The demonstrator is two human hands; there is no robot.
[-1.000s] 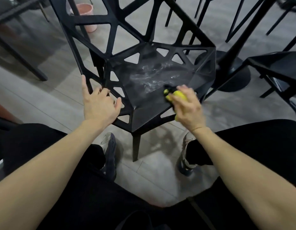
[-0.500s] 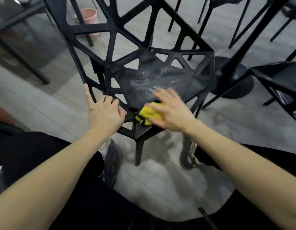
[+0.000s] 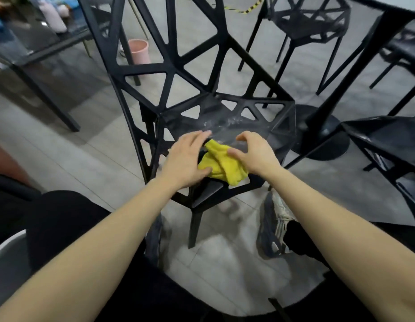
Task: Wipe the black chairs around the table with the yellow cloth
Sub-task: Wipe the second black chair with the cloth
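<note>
Yellow cloth (image 3: pixel 221 162), black lattice chair (image 3: pixel 169 73), pink bin (image 3: pixel 138 51).

Bare forearms without sleeves, black trousers (image 3: pixel 69 219), dark grey sneakers with pale striped sides (image 3: pixel 275 228)

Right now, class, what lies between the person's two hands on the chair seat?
In the head view, the crumpled yellow cloth lies between the left hand and right hand, on the black chair seat; both touch it.

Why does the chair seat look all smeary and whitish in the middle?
The black chair has pale, streaky smears on its seat, just beyond the yellow cloth. They look like wet or dusty wipe marks. Nothing looks broken or spilled.
</note>
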